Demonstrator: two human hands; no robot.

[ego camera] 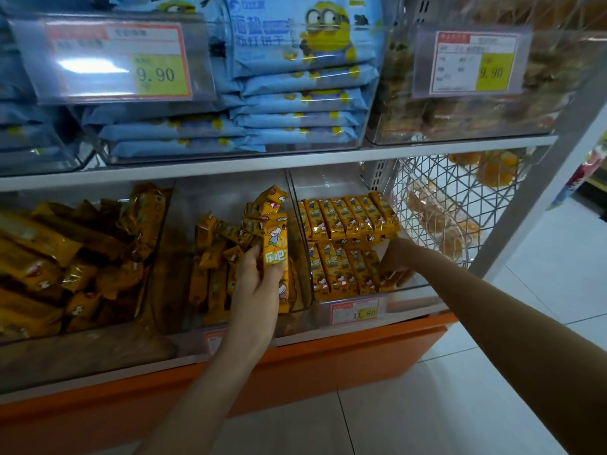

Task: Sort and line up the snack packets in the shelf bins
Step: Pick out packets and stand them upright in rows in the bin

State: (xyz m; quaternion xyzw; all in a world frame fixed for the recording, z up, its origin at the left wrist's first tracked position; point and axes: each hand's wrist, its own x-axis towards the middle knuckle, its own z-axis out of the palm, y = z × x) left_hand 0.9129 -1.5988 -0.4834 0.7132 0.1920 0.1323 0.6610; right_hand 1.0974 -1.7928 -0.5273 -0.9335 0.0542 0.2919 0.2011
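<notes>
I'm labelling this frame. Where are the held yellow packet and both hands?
held yellow packet [275,247]: head view, printed front
left hand [258,290]: head view, back of hand
right hand [395,257]: head view, back of hand

Person's working w/ bare arms, both sides: L hand [259,284] and forearm uncovered right to the frame edge, slim wrist, long fingers. R hand [397,261] same, forearm bare as far as it shows. Fingernails too small to make out

Glossy foil snack packets [348,218] in clear smooth plastic bins [410,284]; wire-metal basket [437,192].
</notes>
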